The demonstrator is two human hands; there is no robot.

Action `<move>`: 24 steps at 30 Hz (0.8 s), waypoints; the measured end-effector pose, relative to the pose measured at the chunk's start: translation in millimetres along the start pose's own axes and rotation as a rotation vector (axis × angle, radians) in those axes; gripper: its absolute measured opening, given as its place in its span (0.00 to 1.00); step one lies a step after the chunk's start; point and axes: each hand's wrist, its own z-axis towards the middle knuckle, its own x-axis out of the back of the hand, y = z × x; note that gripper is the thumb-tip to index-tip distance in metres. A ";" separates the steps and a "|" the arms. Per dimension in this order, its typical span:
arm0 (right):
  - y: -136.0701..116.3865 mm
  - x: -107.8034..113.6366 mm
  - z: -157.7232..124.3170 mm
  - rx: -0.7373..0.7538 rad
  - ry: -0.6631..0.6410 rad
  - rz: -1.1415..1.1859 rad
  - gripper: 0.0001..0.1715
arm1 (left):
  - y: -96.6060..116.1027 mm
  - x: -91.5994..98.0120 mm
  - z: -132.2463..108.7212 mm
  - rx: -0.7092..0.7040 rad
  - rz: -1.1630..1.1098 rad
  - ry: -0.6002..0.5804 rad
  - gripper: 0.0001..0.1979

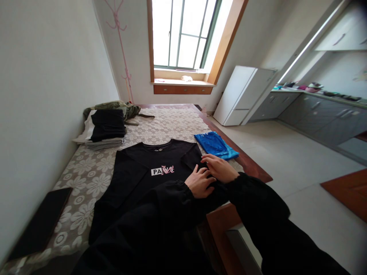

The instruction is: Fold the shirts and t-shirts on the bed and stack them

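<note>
Nearest, black jacket sleeves (160, 214), reaching out over the near edge of the worktop (252, 168). Both hands flat on the right side of a black shirt (143, 168), spread front-up along the middle of the worktop, collar toward the far edge. Left hand (200, 184) with fingers laid out and lightly bent; right hand (219, 168) just beyond and touching it, palm down, fingers wide. Nothing gripped in either. Looks like pressing a fold flat along that side of the shirt. Calls next for pinning the crease while taking up the other side, without dragging the lace cloth (86, 175) underneath. At the right edge, just beside the shirt, a folded blue cloth (215, 145). Toward the far left corner, a stack of folded clothes (104, 128). By the near left corner, a dark phone (40, 223).
</note>
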 end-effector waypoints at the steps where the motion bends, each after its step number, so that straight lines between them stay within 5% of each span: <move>1: 0.4 -9.4 15.2 -0.003 0.000 0.035 0.24 | -0.7 -0.2 0.3 -0.008 0.005 0.000 0.20; 8: 23.2 -82.7 73.2 -0.283 -0.103 -0.063 0.39 | -5.7 -0.4 1.8 -0.124 0.016 -0.067 0.16; 15: 39.3 -97.2 69.1 -0.254 -0.050 -0.108 0.41 | -0.5 7.5 0.7 -0.072 -0.050 -0.084 0.14; 20: 40.6 -95.5 68.5 -0.169 -0.055 -0.095 0.43 | -8.0 62.6 -43.3 0.239 -0.211 -0.056 0.17; 24: 45.2 -92.3 67.7 -0.035 -0.088 -0.074 0.41 | -48.0 128.9 -108.8 0.485 -0.222 0.002 0.17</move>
